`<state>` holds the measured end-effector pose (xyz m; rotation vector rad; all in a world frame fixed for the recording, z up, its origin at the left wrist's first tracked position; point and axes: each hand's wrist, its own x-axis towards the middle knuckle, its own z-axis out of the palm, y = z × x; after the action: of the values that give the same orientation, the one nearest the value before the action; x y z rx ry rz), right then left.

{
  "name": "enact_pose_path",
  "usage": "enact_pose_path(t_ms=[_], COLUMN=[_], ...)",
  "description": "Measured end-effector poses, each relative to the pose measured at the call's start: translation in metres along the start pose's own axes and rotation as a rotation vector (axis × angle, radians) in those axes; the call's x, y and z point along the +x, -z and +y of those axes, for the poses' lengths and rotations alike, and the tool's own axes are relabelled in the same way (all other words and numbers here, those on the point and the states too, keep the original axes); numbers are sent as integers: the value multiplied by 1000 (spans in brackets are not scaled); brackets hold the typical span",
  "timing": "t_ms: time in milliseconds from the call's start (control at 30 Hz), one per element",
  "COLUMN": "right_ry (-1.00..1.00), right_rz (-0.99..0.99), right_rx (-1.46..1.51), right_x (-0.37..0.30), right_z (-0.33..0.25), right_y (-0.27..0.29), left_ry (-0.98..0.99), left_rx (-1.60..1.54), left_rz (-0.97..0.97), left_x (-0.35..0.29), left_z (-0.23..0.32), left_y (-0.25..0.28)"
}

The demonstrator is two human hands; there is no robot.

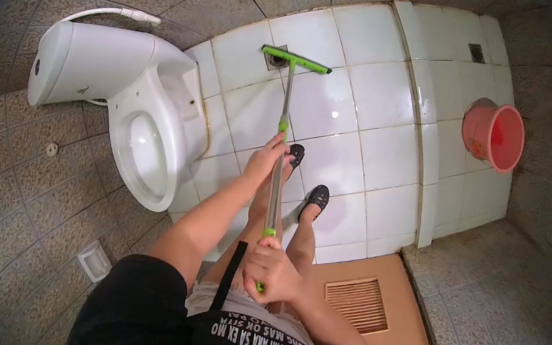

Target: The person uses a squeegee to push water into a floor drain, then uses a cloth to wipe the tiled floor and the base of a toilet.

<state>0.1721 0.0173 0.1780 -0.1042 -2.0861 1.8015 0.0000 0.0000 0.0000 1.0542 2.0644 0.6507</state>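
A long-handled floor squeegee point(274, 187) runs from my body out over the white tiles, with a green head and a grey metal pole. Its green blade point(301, 60) lies beside a dark floor drain point(276, 60) near the far wall and partly covers it. My right hand point(271, 271) is closed round the green grip at the near end. Farther up the pole, my left hand point(267, 159) is wrapped round it below the upper green joint; some of its fingers are hidden behind the pole.
To the left stands a white toilet point(149, 152) with a white spray hose point(110, 14). Beyond a raised tiled curb point(417, 101) on the right are a pink bucket point(474, 130) and another drain point(476, 53). A brown door point(339, 276) with a vent is at the lower right. My dark shoes point(315, 200) stand on wet-looking tiles.
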Motion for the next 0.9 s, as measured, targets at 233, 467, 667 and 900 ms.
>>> enact_pose_path(t_ms=[233, 467, 667, 900], right_ry=[71, -156, -327, -427], right_rz=[147, 334, 784, 765], right_rx=[-57, 189, 252, 154], right_x=[19, 68, 1, -48], right_z=[-30, 46, 38, -28], right_y=[43, 67, 80, 117], left_ry=[215, -109, -116, -39], left_rx=[-470, 255, 131, 134], left_rz=[120, 166, 74, -76], left_x=[14, 71, 68, 32], left_z=[42, -8, 1, 99], left_y=[25, 74, -16, -44])
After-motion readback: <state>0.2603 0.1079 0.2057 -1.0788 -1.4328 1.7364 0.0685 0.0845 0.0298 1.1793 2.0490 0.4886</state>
